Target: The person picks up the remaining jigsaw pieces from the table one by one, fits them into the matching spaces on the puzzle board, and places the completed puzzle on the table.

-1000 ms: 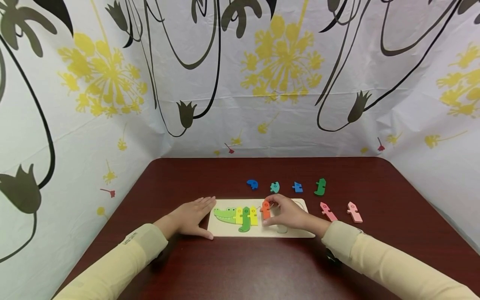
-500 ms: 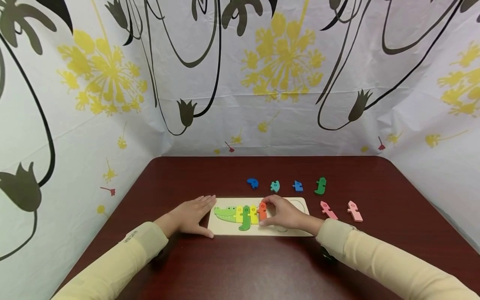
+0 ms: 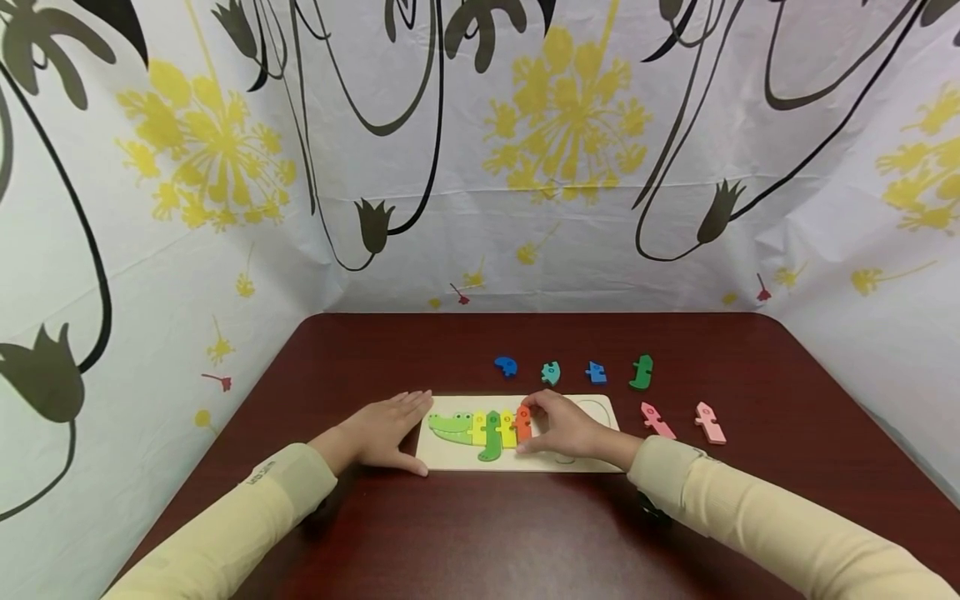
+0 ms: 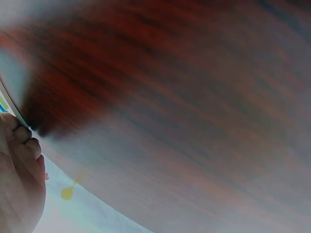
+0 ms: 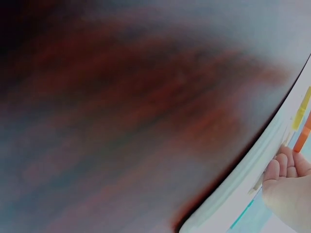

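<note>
A pale wooden puzzle board (image 3: 600,462) lies on the dark red table (image 3: 480,533). It holds a green crocodile head (image 3: 448,427) followed by yellow, green and yellow body pieces. My right hand (image 3: 534,427) pinches an orange piece (image 3: 523,422) that sits against the last yellow piece (image 3: 507,428). My left hand (image 3: 397,421) lies flat on the table, fingers straight, touching the board's left edge. The right wrist view shows curled fingers (image 5: 284,167) beside the orange piece (image 5: 303,138). The left wrist view is blurred, with fingers (image 4: 19,160) at its lower left.
Loose pieces lie behind the board: a blue one (image 3: 506,365), a teal one (image 3: 551,372), another blue one (image 3: 596,372) and a green one (image 3: 641,372). Two pink pieces (image 3: 657,420) (image 3: 708,422) lie right of the board. Patterned white sheets wall in the table.
My right hand has carried the orange piece leftwards and down until it lies beside the yellow piece in the board. My left hand has stayed still.
</note>
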Available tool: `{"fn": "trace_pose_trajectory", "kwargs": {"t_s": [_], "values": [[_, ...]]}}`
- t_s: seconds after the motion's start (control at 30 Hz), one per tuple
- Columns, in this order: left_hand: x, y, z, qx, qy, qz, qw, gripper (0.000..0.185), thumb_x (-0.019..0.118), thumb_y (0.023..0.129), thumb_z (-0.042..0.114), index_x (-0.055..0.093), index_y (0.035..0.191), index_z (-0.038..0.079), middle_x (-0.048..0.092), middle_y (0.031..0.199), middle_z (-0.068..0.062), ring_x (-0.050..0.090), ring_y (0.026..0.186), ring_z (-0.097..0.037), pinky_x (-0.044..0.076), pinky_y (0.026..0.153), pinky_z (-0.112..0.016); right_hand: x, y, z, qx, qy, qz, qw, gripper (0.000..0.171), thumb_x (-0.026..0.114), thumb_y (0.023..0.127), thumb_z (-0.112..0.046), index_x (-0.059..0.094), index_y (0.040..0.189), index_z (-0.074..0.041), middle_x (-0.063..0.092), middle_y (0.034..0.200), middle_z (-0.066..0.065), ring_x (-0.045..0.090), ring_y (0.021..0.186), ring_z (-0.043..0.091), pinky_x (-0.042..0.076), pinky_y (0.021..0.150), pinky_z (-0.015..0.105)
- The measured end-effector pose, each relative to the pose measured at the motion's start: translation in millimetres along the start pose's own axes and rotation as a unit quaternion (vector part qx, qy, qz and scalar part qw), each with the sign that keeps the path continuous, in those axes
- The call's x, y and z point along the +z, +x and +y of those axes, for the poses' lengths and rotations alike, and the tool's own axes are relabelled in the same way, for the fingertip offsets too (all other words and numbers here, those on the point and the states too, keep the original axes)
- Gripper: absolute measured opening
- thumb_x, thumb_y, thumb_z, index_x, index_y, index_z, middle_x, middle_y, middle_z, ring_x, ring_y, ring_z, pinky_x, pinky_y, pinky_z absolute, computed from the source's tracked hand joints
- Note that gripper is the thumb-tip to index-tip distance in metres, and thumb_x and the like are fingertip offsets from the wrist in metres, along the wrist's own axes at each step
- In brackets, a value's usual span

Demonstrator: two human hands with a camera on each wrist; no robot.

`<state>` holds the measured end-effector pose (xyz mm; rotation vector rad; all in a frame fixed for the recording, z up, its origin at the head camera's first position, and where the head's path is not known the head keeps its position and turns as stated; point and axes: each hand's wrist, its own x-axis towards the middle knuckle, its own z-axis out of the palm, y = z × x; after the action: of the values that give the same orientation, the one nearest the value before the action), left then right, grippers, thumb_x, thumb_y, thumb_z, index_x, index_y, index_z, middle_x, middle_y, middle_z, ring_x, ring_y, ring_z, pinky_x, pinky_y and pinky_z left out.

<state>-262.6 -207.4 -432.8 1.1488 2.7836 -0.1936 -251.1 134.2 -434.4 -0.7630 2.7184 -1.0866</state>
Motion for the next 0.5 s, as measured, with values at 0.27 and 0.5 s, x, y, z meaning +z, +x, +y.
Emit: {"fn": "trace_pose_trajectory", "kwargs": {"t_s": [0.27, 0.5], "values": [[1.3, 0.4, 0.1, 0.0, 0.0, 0.0, 1.0, 0.117, 0.034, 0.077, 0.088, 0.015, 0.156, 0.004, 0.013, 0.161, -0.01, 0.013, 0.147, -0.022, 0.015, 0.117, -0.035, 3.0, 0.4, 2.7, 0.0, -0.007, 0.001, 1.0, 0.071, 0.088, 0.071, -0.037, 0.057, 0.123, 0.001, 0.056, 0.112, 0.005, 0.053, 0.106, 0.021, 0.045, 0.095, 0.041], [0.4, 0.2, 1.0, -0.003, -0.002, 0.0, 1.0, 0.117, 0.035, 0.077, 0.088, 0.015, 0.156, 0.004, 0.014, 0.161, -0.01, 0.013, 0.146, -0.023, 0.016, 0.117, -0.035, 4.0, 1.0, 1.1, 0.0, -0.019, 0.003, 1.0, 0.07, 0.087, 0.071, -0.037, 0.057, 0.122, 0.0, 0.056, 0.11, 0.003, 0.052, 0.105, 0.02, 0.045, 0.095, 0.041]]}}
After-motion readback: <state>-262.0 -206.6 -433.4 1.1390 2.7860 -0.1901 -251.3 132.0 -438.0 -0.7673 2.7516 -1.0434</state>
